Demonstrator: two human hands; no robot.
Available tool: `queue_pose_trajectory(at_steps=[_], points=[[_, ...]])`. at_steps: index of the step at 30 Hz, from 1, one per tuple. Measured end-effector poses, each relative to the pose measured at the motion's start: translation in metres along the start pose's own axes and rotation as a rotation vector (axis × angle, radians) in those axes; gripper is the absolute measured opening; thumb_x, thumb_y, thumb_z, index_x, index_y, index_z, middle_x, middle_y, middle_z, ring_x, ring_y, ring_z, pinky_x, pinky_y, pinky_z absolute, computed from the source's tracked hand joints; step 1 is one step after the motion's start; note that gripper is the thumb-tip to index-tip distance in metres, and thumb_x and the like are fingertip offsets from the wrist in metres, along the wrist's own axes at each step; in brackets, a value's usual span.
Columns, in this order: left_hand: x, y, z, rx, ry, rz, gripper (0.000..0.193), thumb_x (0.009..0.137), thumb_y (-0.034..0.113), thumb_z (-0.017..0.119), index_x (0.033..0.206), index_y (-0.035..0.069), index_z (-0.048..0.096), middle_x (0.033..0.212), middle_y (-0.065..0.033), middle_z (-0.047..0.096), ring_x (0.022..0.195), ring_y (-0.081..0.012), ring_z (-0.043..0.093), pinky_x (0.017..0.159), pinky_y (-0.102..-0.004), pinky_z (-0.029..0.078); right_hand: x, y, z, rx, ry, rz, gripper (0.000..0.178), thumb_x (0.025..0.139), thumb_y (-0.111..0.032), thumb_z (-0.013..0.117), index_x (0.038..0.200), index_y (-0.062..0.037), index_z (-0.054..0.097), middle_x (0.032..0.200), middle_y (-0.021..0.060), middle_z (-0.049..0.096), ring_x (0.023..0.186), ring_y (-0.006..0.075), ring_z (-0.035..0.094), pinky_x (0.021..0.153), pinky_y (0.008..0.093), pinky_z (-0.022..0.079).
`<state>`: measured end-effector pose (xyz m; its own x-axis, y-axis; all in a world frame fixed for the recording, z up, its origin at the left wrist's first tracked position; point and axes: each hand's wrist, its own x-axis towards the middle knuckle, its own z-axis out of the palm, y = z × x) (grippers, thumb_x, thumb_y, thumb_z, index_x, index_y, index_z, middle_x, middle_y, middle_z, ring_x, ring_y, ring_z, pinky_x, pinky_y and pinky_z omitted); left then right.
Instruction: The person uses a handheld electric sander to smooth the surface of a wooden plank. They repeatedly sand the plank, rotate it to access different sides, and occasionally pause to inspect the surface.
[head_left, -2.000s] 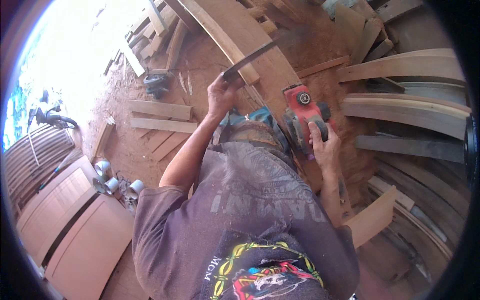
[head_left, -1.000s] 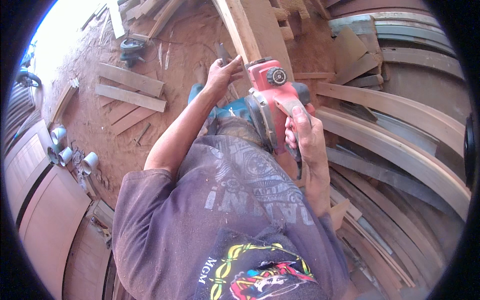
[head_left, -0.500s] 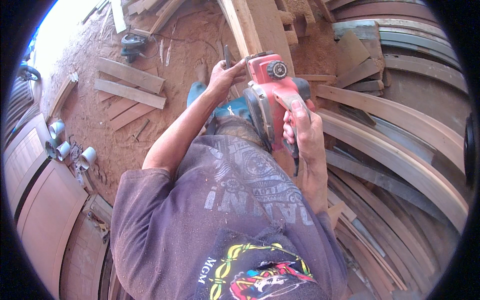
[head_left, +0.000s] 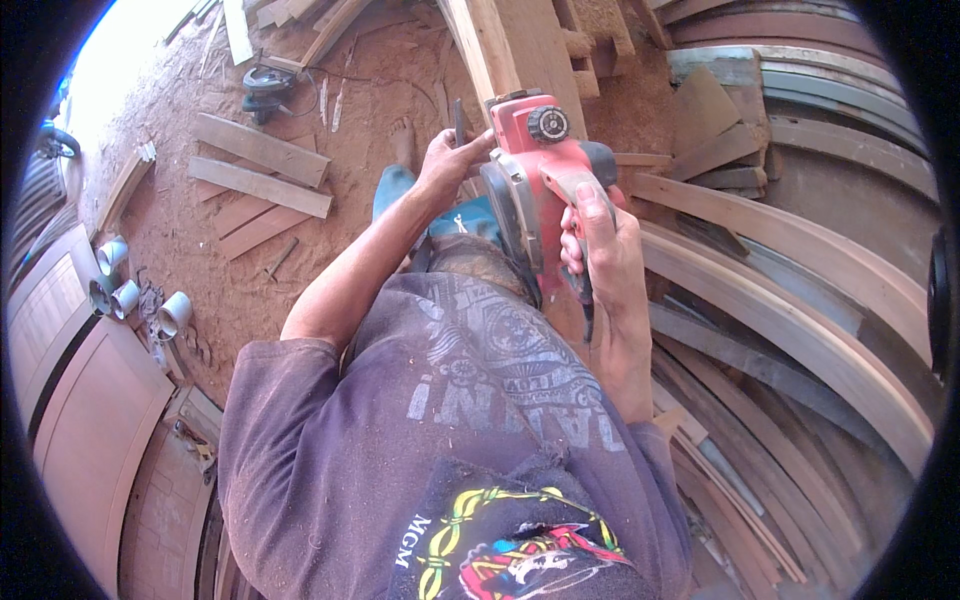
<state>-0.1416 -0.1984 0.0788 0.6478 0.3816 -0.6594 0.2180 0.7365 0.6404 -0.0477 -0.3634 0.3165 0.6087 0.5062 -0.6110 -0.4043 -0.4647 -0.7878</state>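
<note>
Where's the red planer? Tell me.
In the head view, the red planer is at upper centre, in the right hand, just right of the left hand.

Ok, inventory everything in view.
Electric hand planer: 1, red and black, centre
Flat bar: 1, dark, upper centre
Timber: 1, pale, top centre
Wide board: 1, brown, beside timber
Power tool: 1, dark, upper left
Loose boards: several, brownish, left
Hammer-like tool: 1, dark, left
Cylindrical containers: about 4, whitish, left
Panels: several, brown, lower left
Planks: many, brown and grey, right
Wheel: 1, dark, left edge
T-shirt: 1, dark, lower centre
Foot: 1, bare, upper centre
Left grip: 1, bare, on bar
Right grip: 1, bare, on planer
</note>
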Motion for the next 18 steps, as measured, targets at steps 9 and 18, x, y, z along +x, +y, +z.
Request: queue_pose_trajectory(at_steps=[9, 18], points=[[-0.001, -0.002, -0.002, -0.1, -0.071, -0.008, 0.029, 0.098, 0.018, 0.079, 0.114, 0.002, 0.06, 0.108, -0.0093, 0.071, 0.093, -0.019, 0.073, 0.083, -0.0384, 0.062, 0.023, -0.017, 0.012, -0.037, -0.017, -0.009, 0.048, 0.107, -0.047, 0.062, 0.082, -0.0067, 0.063, 0.064, -0.0041, 0.052, 0.052, 0.0039, 0.049, 0.046, 0.0223, 0.037], [-0.008, 0.024, 0.002, -0.148, -0.137, 0.026, 0.027, 0.102, 0.016, 0.072, 0.123, 0.0, 0.068, 0.115, -0.0097, 0.075, 0.097, -0.0185, 0.075, 0.088, -0.0371, 0.063, 0.058, -0.046, 0.033, -0.036, -0.003, -0.055, 0.05, 0.107, -0.048, 0.062, 0.081, -0.0054, 0.063, 0.063, -0.004, 0.053, 0.051, 0.0041, 0.048, 0.045, 0.0231, 0.036]])
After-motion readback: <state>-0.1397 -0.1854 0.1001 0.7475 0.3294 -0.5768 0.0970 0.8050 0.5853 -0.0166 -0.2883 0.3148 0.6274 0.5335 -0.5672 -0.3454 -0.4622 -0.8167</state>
